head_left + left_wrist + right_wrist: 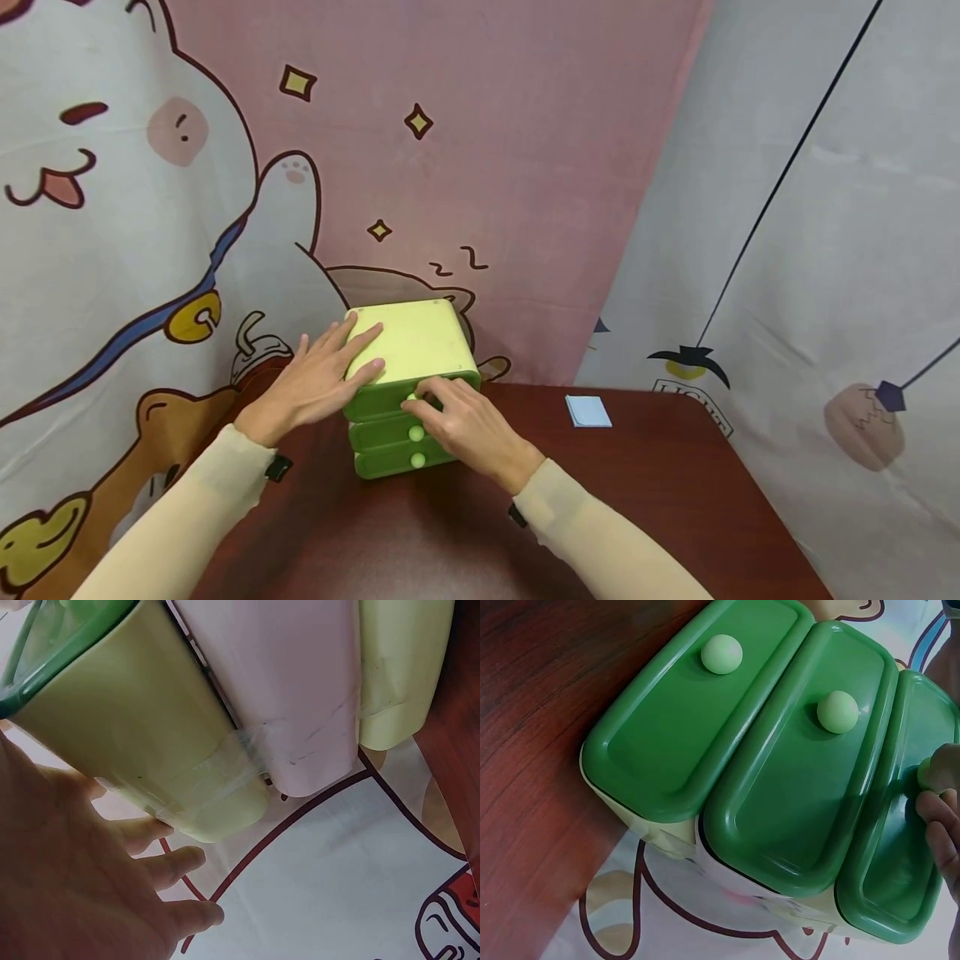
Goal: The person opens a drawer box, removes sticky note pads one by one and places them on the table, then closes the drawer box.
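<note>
R hand (474, 427) pinches top knob (924, 775) of drawer unit (416, 337) on table (622, 475); L hand (318, 379), fingers spread, lies on its top, gripping nothing. All 3 drawers (795, 787) seem closed, so opening is prob. not yet done.

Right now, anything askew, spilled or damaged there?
One oddity: wrinkled clear tape runs across the side of the drawer unit, bridging its stacked tiers. It looks like a makeshift fix; I can't tell whether anything beneath is damaged. No spill visible.
</note>
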Demonstrator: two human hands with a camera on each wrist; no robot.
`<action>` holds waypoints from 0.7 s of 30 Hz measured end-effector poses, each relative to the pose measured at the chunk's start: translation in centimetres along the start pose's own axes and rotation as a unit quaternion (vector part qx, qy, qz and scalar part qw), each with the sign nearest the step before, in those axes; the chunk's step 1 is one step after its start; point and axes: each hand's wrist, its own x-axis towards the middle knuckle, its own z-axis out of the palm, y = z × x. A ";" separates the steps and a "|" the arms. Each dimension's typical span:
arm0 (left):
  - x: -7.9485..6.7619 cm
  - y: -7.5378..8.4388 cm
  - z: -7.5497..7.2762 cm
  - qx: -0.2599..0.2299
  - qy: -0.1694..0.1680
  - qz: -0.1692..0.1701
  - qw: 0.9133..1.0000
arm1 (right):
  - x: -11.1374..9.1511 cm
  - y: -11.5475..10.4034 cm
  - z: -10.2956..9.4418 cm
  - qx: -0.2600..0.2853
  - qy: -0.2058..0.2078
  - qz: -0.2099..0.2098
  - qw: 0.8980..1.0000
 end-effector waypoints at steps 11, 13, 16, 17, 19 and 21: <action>-0.1 0.1 0.1 0.003 0.002 -0.002 1.000 | -0.2 -0.2 0.2 0.001 0.006 0.011 1.000; -0.1 0.2 0.1 0.005 0.002 -0.003 1.000 | -0.3 -0.3 0.3 -0.002 0.005 0.011 1.000; -0.1 0.2 0.1 0.006 -0.002 -0.005 1.000 | -0.5 -0.4 0.2 -0.005 0.005 0.009 1.000; -0.1 0.3 0.1 0.007 -0.002 -0.006 1.000 | -0.6 -0.4 0.3 -0.005 0.004 0.008 1.000; -0.1 0.4 0.1 0.007 -0.001 -0.004 1.000 | -0.8 -0.5 0.3 -0.001 0.003 0.005 1.000; -0.1 0.4 0.1 0.008 0.000 -0.004 1.000 | -1.0 -0.6 0.4 0.001 -0.001 0.001 1.000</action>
